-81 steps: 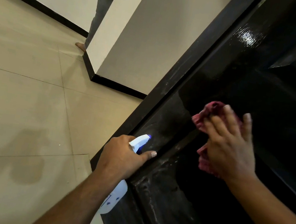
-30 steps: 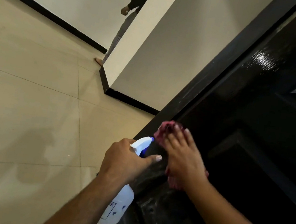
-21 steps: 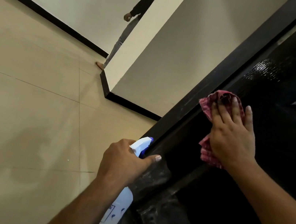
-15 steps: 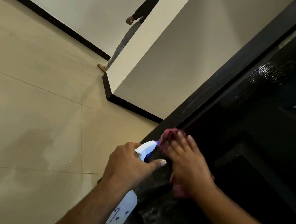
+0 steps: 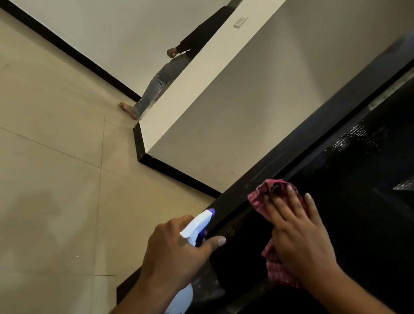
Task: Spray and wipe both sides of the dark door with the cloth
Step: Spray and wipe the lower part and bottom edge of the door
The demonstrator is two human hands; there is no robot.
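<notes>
Dark door [image 5: 376, 236] is found along the right side of the tilted view, set in its black frame [image 5: 295, 154]. At far left a tan tiled floor [image 5: 35, 185] is shown. Further in, a second person [image 5: 163, 80] is partly hidden behind a white wall corner [image 5: 197, 88], on which a switch plate [image 5: 240, 22] is mounted. At lower centre a white spray bottle [image 5: 197, 225] with a blue nozzle tip is gripped by the left hand [image 5: 175, 254], with the fingers curled round its neck and the thumb stretched toward the frame. Just to the right, a red cloth [image 5: 266, 195] is pressed against the door near its edge by the right hand [image 5: 301, 238], fingers straight and slightly spread. Wet sheen [image 5: 354, 135] is visible higher up and smears lower down, so this face is judged sprayed and partly wiped. The other side is unseen here and presumably left to do. Small dark print is noticed on the bottle's body, but it cannot be read.
</notes>
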